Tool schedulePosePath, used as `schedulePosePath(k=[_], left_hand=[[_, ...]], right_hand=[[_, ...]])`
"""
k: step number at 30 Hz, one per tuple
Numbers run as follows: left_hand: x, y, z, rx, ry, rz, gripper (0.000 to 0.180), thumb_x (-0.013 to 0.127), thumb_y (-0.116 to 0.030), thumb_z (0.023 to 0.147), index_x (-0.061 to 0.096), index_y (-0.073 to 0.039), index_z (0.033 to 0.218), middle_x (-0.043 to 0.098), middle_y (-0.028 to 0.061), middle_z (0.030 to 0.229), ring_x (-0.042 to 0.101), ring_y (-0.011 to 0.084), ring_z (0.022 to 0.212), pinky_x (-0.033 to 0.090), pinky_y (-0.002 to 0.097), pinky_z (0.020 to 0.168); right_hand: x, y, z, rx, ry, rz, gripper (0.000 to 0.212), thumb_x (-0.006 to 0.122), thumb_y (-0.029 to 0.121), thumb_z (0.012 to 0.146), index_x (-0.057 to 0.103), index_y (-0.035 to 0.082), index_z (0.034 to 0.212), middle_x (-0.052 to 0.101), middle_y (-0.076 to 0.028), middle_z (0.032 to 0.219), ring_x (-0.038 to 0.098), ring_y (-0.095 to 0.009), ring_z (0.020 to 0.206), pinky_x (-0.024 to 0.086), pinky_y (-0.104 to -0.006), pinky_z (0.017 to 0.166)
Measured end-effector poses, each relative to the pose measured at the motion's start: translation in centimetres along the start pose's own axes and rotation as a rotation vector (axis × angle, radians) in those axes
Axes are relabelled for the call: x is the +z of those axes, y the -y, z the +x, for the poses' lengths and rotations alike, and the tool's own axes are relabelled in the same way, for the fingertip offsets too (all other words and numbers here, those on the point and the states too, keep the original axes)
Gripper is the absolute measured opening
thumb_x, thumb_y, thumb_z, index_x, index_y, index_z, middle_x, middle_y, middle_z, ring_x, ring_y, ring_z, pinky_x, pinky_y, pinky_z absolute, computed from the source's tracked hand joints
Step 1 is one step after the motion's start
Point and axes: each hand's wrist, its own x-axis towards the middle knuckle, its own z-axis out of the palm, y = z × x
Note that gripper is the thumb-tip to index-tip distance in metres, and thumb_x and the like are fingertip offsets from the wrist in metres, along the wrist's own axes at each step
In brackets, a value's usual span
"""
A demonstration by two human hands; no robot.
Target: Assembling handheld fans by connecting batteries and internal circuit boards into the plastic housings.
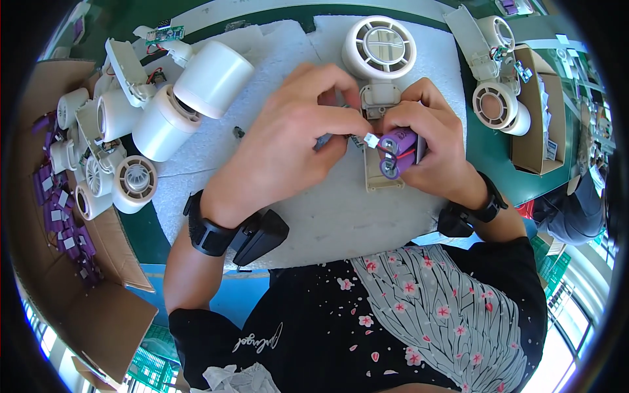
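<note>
My right hand (pixel 436 134) is closed round a purple battery pack (pixel 398 147) of two cells, held over an opened cream housing. Red and black wires end in a small white connector (pixel 371 140) beside the pack. My left hand (pixel 278 134) is pinched close to that connector; a bit of grey and green shows at its fingers, but what they grip is mostly hidden. Beneath both hands lies the housing's handle shell (pixel 382 180). Its round vented head (pixel 379 49), like that of a handheld fan, points away from me.
A white foam mat (pixel 308 226) covers the bench. Several cream fan housings and white cylinders (pixel 215 78) crowd the left. An open cardboard box (pixel 98 321) there contains purple battery packs (pixel 65 219). At right are another fan assembly (pixel 495 105) and a small carton (pixel 534 154).
</note>
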Motion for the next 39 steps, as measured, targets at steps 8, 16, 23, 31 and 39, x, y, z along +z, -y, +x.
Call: schedulePosePath(k=[8, 16, 23, 31, 39], left_hand=[[0.2, -0.6, -0.3, -0.042, 0.028, -0.103, 0.038, 0.065, 0.014, 0.062, 0.066, -0.004, 0.095, 0.058, 0.0104, 0.100, 0.061, 0.0254, 0.079, 0.050, 0.0301, 0.067], [0.5, -0.6, -0.3, -0.124, 0.038, -0.194, 0.037, 0.064, 0.014, 0.069, 0.065, -0.003, 0.102, 0.060, 0.0097, 0.104, 0.063, 0.0203, 0.083, 0.051, 0.0265, 0.067], [0.2, -0.6, 0.0, -0.188, 0.039, -0.287, 0.036, 0.063, 0.014, 0.073, 0.065, -0.002, 0.105, 0.062, 0.0089, 0.100, 0.063, 0.0168, 0.087, 0.052, 0.0254, 0.068], [0.2, -0.4, -0.2, -0.204, 0.077, -0.302, 0.034, 0.062, 0.013, 0.076, 0.064, -0.001, 0.107, 0.062, 0.0081, 0.100, 0.063, 0.0158, 0.089, 0.053, 0.0248, 0.075], [0.5, -0.6, -0.3, -0.305, 0.017, -0.479, 0.021, 0.063, 0.007, 0.082, 0.065, 0.002, 0.102, 0.062, 0.0062, 0.100, 0.062, 0.0142, 0.089, 0.053, 0.0255, 0.074]], right_hand=[[-0.1, 0.2, 0.2, -0.009, -0.011, -0.058, 0.038, 0.079, 0.002, 0.052, 0.062, 0.010, 0.086, 0.062, -0.003, 0.076, 0.051, -0.024, 0.074, 0.045, -0.0305, 0.062], [-0.7, -0.2, -0.1, -0.035, 0.041, -0.012, 0.033, 0.075, 0.000, 0.062, 0.060, 0.005, 0.091, 0.058, -0.007, 0.077, 0.051, -0.021, 0.075, 0.042, -0.0296, 0.062], [-1.9, 1.0, -0.5, 0.266, -0.112, 0.271, 0.034, 0.066, 0.014, 0.084, 0.055, -0.003, 0.111, 0.059, -0.009, 0.082, 0.052, -0.012, 0.072, 0.042, -0.0259, 0.061], [-1.7, 0.0, -0.6, 0.163, -0.131, 0.209, 0.033, 0.066, 0.018, 0.086, 0.059, -0.006, 0.108, 0.060, -0.011, 0.082, 0.056, -0.015, 0.069, 0.043, -0.0255, 0.062], [-1.7, 0.0, 0.3, -0.056, -0.150, 0.013, 0.027, 0.077, 0.013, 0.074, 0.069, 0.003, 0.097, 0.061, -0.008, 0.080, 0.060, -0.018, 0.064, 0.048, -0.0260, 0.056]])
